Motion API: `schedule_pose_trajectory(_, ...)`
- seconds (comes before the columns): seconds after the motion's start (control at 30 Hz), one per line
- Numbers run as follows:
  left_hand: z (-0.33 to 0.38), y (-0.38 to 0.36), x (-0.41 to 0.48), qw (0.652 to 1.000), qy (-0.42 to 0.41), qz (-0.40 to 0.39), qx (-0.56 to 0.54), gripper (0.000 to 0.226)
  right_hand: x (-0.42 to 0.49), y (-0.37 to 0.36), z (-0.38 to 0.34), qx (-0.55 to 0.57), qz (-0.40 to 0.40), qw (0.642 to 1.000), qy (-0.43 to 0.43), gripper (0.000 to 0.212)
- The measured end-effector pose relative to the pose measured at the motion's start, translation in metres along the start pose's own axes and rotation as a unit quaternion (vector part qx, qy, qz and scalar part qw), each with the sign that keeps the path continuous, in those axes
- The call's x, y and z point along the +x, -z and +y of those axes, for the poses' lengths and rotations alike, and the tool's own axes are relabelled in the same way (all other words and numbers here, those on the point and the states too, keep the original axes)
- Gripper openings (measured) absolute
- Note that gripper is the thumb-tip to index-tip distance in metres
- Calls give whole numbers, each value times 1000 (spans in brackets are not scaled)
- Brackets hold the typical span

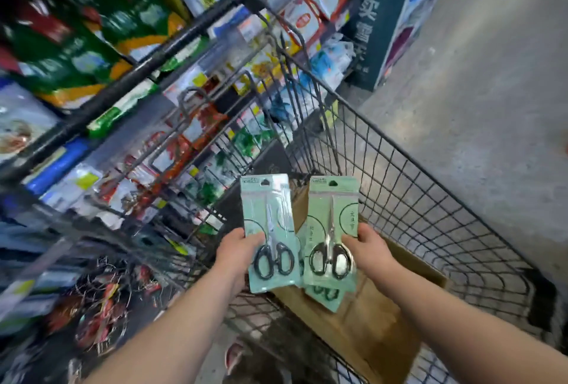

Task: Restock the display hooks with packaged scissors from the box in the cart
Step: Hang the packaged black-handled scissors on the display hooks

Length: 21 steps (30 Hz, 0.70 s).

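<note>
My left hand (pixel 238 253) grips a mint-green pack of black-handled scissors (pixel 270 230) by its left edge, thumb on the front. My right hand (pixel 368 248) grips a second such scissors pack (pixel 330 230) by its right edge. Both packs are held upright side by side above the brown cardboard box (pixel 368 322) that lies in the wire cart (pixel 430 214). More green packs (pixel 325 297) show in the box just under the held ones.
The cart's black handle bar (pixel 153 57) crosses the upper left. Behind it on the left stand shelves of packaged goods (pixel 92 30), blurred. Lower left, hanging items (pixel 101 306) crowd a rack. Bare concrete floor (pixel 491 76) lies to the right, with a dark sign stand (pixel 378 14) at the top.
</note>
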State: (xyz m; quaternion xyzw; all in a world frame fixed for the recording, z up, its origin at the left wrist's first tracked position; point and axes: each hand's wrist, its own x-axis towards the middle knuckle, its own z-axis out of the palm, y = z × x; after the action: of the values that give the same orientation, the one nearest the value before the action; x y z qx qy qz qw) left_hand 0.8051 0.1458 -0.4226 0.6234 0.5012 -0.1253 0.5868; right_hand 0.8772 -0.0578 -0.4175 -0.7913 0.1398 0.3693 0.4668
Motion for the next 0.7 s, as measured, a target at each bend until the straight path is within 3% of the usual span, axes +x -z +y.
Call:
schedule_pose_trajectory(0.2, -1, 55, -45, 997, -29, 46, -62, 16, -37, -24, -42, 0, -65, 995, 77, 8)
schedule_pose_trajectory(0.37, -24, 120, -87, 985, -65, 80, -139, 6, -82, -70, -68, -69, -107, 981, 143, 22)
schedule_pose_trajectory(0.5, -85, 196, -108, 966, -98, 114, -209, 37, -128, -138, -77, -139, -151, 957, 203, 27)
schedule_pose_trajectory(0.6, -138, 257, -155, 947, -106, 161, -259, 40, -174, -206, -68, -192, -195, 929, 249, 50)
schedule_pose_trajectory(0.7, -201, 324, -201, 920, -120, 236, -290, 39, -241, -274, -54, -223, -236, 902, 283, 30)
